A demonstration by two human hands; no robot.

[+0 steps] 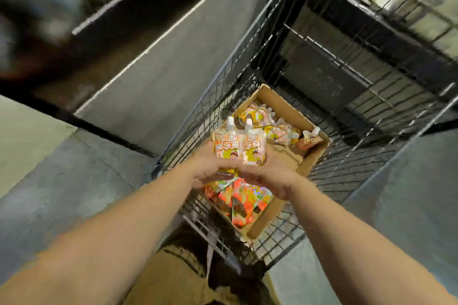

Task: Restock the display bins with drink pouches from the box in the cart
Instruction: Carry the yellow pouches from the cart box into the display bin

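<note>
Two orange-and-yellow drink pouches with white spouts stand upright side by side, held between both my hands above the cardboard box. My left hand grips the left pouch from below and behind. My right hand grips the right pouch at its lower edge. More pouches lie loose at the far end of the box. Others are piled at the near end under my wrists. The box sits in a black wire cart.
A grey metal panel of a display unit rises left of the cart. Another black wire basket stands beyond the cart at upper right. Grey tiled floor lies on both sides. My tan trousers show at the bottom.
</note>
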